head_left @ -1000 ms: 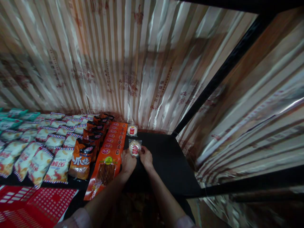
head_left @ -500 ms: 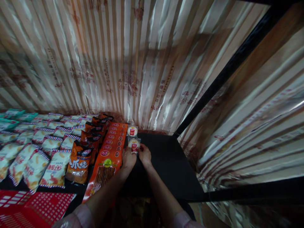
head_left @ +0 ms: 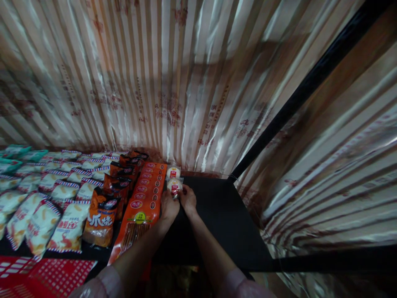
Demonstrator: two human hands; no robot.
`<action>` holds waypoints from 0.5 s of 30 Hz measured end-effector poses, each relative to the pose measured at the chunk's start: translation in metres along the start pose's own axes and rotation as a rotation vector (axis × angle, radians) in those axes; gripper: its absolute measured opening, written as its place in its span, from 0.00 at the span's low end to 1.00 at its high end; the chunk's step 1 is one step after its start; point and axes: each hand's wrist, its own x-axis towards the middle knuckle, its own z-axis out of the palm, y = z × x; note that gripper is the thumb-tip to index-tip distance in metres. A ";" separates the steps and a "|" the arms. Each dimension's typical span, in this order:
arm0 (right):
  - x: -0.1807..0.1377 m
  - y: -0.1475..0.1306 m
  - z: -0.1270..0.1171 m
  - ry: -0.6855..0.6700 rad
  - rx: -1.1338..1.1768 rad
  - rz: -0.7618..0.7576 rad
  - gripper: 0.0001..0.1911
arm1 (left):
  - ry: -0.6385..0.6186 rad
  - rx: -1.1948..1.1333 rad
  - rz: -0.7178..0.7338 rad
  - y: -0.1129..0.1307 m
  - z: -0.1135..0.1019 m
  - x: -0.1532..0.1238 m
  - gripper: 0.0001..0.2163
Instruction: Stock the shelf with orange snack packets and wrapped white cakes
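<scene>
Both my hands meet on a small round pastry in a clear wrapper with a red label [head_left: 174,186]. My left hand [head_left: 168,208] pinches its left edge and my right hand [head_left: 187,199] pinches its right edge. The pastry lies low over the black shelf [head_left: 217,215], just in front of a second identical wrapped pastry [head_left: 173,171] at the back. Directly left of my left hand runs a row of long orange snack packs [head_left: 143,198].
Further left stand orange-brown snack bags [head_left: 99,215] and rows of white snack bags with red-striped edges [head_left: 40,223]; green packs [head_left: 18,155] sit far left. A striped shiny curtain [head_left: 155,82] backs the shelf. A black post [head_left: 297,91] rises at right.
My hands have carried the wrapped pastry away from me toward the back, until it sits right up against the second pastry. The view has shifted slightly.
</scene>
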 end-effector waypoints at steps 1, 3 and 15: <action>0.001 0.000 0.001 0.004 0.001 0.001 0.15 | -0.001 -0.006 0.002 0.001 0.000 0.001 0.21; 0.005 -0.001 0.002 0.004 0.003 0.007 0.15 | -0.004 -0.016 0.007 0.003 0.000 0.003 0.21; 0.023 -0.006 0.009 0.020 0.027 -0.015 0.16 | 0.023 0.014 -0.002 0.010 -0.003 0.022 0.20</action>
